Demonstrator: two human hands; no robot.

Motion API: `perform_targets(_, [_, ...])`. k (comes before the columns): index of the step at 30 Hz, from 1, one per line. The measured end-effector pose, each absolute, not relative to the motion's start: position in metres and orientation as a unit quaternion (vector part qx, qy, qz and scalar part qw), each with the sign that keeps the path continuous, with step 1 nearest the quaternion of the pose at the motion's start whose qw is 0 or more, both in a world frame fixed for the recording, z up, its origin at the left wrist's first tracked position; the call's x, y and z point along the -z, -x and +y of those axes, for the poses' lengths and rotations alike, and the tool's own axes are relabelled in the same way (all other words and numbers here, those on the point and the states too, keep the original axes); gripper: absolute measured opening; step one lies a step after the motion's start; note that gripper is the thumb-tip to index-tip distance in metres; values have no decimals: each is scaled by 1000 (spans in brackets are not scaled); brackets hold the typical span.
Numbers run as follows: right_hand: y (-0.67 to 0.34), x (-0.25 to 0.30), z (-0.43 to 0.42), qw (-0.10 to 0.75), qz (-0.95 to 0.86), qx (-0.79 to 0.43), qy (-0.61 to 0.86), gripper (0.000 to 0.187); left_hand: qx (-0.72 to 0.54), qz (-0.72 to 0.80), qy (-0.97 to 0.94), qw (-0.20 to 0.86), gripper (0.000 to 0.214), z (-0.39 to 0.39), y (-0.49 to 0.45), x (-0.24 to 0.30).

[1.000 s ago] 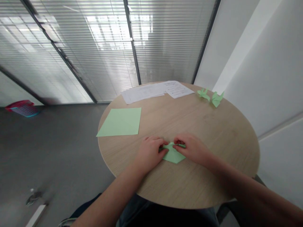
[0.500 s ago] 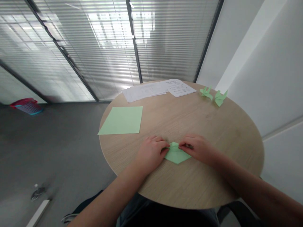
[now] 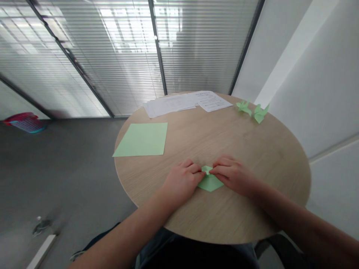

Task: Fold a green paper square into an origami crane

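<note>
Small folded green paper (image 3: pixel 210 183) flat on round table (image 3: pixel 238 220), near person's side. Left hand (image 3: pixel 181 182) pinching its left side, right hand (image 3: pixel 234 174) pinching right side. Big green sheet (image 3: pixel 142 139) lying off left. White papers (image 3: pixel 171 105) farther back.

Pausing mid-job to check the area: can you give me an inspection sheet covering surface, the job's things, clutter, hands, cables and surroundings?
Surface: round table with a wood-look top.
Job's things: green folded paper, partly covered by fingers.
Clutter: flat green sheet at left, one corner at the table's edge; white papers at the far edge; two green paper figures at far right.
Hands: left hand and right hand both touch the folded paper; grip unclear.
Cables: nothing seen.
Surroundings: blinds ahead, white wall at right, basket on the floor.
</note>
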State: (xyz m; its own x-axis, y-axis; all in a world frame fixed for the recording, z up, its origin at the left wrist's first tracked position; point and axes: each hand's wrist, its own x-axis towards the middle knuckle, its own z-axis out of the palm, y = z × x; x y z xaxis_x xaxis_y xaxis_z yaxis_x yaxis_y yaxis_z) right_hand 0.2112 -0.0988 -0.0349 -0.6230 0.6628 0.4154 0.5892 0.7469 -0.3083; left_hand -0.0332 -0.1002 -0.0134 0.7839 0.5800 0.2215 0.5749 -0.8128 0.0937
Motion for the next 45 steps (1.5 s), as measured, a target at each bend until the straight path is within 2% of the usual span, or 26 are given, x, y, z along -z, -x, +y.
perform_targets(5, [-213, 33, -100, 236, -912, -60, 331, 27, -114, 298, -948, 1, 20, -102, 33, 14])
perform_targets(13, [-216, 35, -98, 243, -893, -127, 357, 26, -104, 293, -951, -7, 22, -102, 33, 15])
perform_targets(21, [-216, 31, -101, 228, -899, -117, 355, 28, -87, 294, -952, 2, 22, -103, 33, 13])
perform_targets(32, [-216, 28, -104, 174, -938, 9, 300, 19, -132, 264, -955, -19, 19, -104, 31, 15])
perform_targets(45, [-216, 27, -107, 170, -939, 44, 296, 21, -105, 277, -955, -32, 17, -107, 29, 13])
